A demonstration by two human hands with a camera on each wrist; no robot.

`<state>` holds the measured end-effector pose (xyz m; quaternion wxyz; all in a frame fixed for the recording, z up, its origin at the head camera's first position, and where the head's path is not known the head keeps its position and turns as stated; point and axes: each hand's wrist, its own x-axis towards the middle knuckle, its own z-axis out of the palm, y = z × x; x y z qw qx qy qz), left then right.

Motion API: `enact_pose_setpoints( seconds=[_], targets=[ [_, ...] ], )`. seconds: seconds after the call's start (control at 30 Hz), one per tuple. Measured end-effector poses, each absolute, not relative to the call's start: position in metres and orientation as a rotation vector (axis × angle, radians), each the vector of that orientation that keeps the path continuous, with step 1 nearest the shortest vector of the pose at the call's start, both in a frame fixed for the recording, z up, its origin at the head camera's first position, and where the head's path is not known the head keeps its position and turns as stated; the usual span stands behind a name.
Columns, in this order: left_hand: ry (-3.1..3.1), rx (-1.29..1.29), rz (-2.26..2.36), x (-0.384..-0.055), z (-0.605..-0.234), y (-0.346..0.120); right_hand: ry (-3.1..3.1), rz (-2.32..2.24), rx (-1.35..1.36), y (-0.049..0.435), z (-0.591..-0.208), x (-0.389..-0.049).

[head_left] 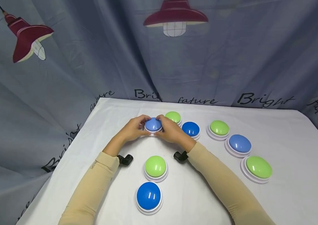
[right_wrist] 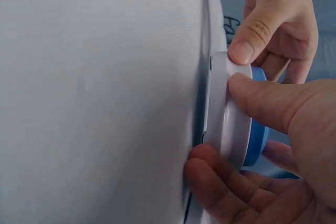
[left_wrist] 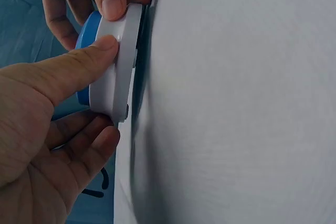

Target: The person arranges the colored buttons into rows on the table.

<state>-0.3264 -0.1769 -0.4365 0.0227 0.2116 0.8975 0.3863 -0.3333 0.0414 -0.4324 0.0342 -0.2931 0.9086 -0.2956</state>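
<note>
A round push button [head_left: 153, 125] with a light-blue dome and white base is held between both hands toward the back of the table. My left hand [head_left: 131, 129] grips its left side, the thumb on the near edge of the base. From the other side, my right hand [head_left: 171, 129] grips it the same way. Both thumbs press on the white base [left_wrist: 109, 80] in the left wrist view. The right wrist view shows the underside of the button [right_wrist: 227, 108] very close to the cloth; whether it touches is unclear.
On the white-clothed table [head_left: 198, 187], a green button [head_left: 155, 166] and dark-blue button [head_left: 148, 196] stand nearer. Behind the right hand are a green button [head_left: 173, 117] and a blue button [head_left: 191, 129]. Further right, a light-blue button [head_left: 240, 143] sits between two green ones. A curtain [head_left: 218, 62] hangs behind.
</note>
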Motion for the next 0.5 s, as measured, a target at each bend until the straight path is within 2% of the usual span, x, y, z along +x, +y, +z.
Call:
enact_pose_setpoints(
  seconds=[0.3, 0.5],
  targets=[
    [2.755, 0.748, 1.146, -0.317, -0.42, -0.164, 2.818, -0.902, -0.897, 0.06, -0.417, -0.314],
    [2.732, 0.873, 1.113, -0.297, -0.409, -0.154, 2.827, -0.948, -0.949, 0.08, -0.409, -0.288]
  ],
)
